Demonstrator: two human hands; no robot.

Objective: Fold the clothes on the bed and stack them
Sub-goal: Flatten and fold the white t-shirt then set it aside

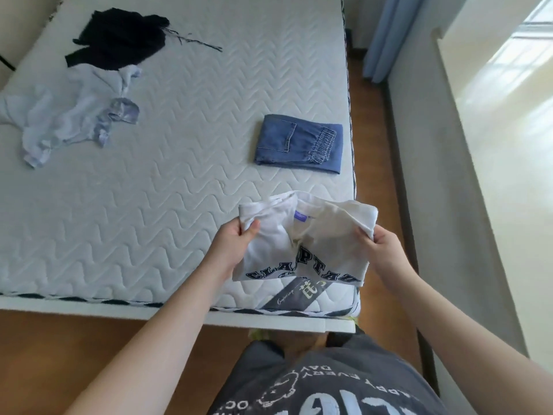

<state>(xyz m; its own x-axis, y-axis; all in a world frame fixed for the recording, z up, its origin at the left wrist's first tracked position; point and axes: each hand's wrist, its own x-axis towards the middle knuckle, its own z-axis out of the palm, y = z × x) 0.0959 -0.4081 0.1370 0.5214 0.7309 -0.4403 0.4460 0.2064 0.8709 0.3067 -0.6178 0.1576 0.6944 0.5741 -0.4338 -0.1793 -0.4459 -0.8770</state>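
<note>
A white T-shirt (311,244) with dark lettering is folded into a rough rectangle near the bed's front right corner. My left hand (236,242) pinches its upper left corner and my right hand (380,244) grips its upper right corner, lifting it slightly off the mattress (167,181). Folded blue jeans (299,143) lie flat just beyond it, near the right edge. A crumpled pale lavender garment (71,115) lies at the far left. A crumpled black garment (119,37) with a loose drawstring sits behind it.
The quilted white mattress has a grey label strip (302,293) at its front right corner. Wooden floor (380,121) runs along the bed's right side, with a blue curtain (389,34) and a white wall ledge (478,145) beyond.
</note>
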